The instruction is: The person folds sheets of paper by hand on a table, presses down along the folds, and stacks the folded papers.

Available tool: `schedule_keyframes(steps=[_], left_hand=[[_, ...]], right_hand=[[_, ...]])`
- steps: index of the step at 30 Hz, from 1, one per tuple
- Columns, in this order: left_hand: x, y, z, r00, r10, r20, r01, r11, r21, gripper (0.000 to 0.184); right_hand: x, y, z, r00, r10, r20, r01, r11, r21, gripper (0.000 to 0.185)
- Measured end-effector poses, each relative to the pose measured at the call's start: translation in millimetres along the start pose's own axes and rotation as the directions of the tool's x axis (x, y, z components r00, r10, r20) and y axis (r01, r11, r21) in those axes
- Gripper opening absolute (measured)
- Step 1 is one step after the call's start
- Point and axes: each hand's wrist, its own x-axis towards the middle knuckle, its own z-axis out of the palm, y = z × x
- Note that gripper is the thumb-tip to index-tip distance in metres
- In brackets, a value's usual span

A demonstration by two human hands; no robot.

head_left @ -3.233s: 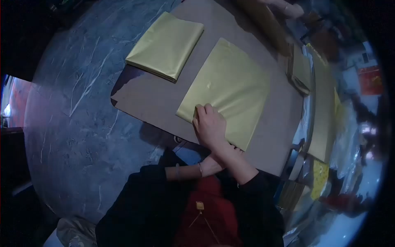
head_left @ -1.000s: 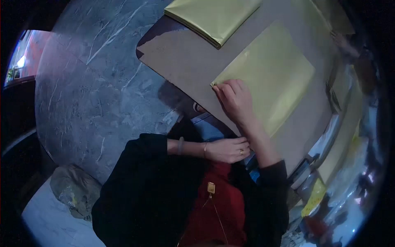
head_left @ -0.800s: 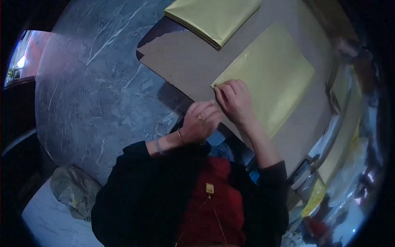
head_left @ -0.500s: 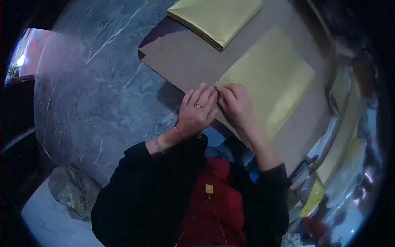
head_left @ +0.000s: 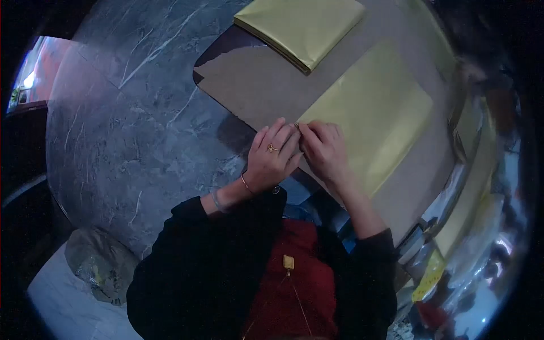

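Observation:
A flat sheet of gold material (head_left: pixel 374 107) lies slantwise on a brown board (head_left: pixel 249 85). At its near left corner my right hand (head_left: pixel 326 150) pinches the corner between closed fingertips. My left hand (head_left: pixel 273 156), with a ring and bracelets, is right beside it, its fingers bent and its fingertips touching the same corner. What the left fingers hold, if anything, is too small to tell. Farther off, a folded gold stack (head_left: pixel 300 28) rests on the board's far left part.
The board's dark, torn corner (head_left: pixel 226 48) is at the left. Grey marbled floor (head_left: pixel 141 130) spreads beyond it. Along the right lie more gold sheets (head_left: pixel 470 187) and a yellow piece (head_left: pixel 429 277). A grey-brown bag (head_left: pixel 102 263) sits at the lower left.
My left hand has come up from beside the right forearm to the sheet's corner. My right hand keeps its pinch there. The view has shifted, so board and sheets appear farther right than at first.

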Motion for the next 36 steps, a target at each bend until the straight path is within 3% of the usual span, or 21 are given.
schedule_keyframes(steps=[4,14,23,27,31,36], left_hand=[[-0.8,-0.6,2.1,1.000,0.012,0.017,-0.012,1.000,0.003,0.047],[-2.3,-1.0,2.6,1.000,0.023,-0.001,-0.023,1.000,0.019,0.049],[0.8,-0.2,-1.6,1.000,-0.018,0.013,0.019,0.997,-0.076,0.054],[0.6,-6.9,-1.4,0.993,0.076,0.093,-0.080,0.996,0.040,0.056],[1.5,-10.3,-2.0,0.983,0.109,0.147,-0.124,0.988,0.094,0.058],[4.4,-14.7,-9.6,0.968,0.144,0.204,-0.173,0.975,0.136,0.054]], right_hand=[[-3.6,3.3,1.6,0.999,-0.035,-0.020,0.036,0.999,0.024,0.039],[-3.3,4.5,0.9,0.997,-0.079,-0.013,0.079,0.996,0.031,0.040],[-2.9,3.2,0.0,0.998,-0.057,-0.021,0.058,0.998,0.025,0.036],[-3.6,3.3,1.7,0.997,0.012,-0.072,-0.004,0.994,0.108,0.029],[-1.9,1.6,-5.6,0.985,0.174,0.003,-0.167,0.939,0.300,0.022],[-12.7,-7.9,-9.4,0.935,0.351,0.045,-0.332,0.828,0.451,0.029]])
